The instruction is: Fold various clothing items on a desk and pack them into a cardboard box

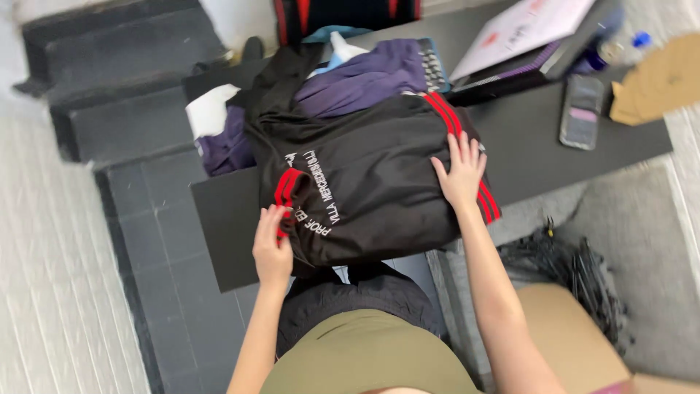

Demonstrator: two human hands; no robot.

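Observation:
A black jacket with red stripes and white lettering lies partly folded on a dark table. My left hand pinches the jacket's red-striped cuff at its near left corner. My right hand lies flat, fingers spread, on the jacket's right side beside the red stripes. A purple garment is heaped behind the jacket, and a white cloth shows at the far left of the pile.
A phone lies on the table to the right, with a notebook and papers behind it and brown cardboard at the far right. A tangle of black cables lies on the floor. Dark steps rise at upper left.

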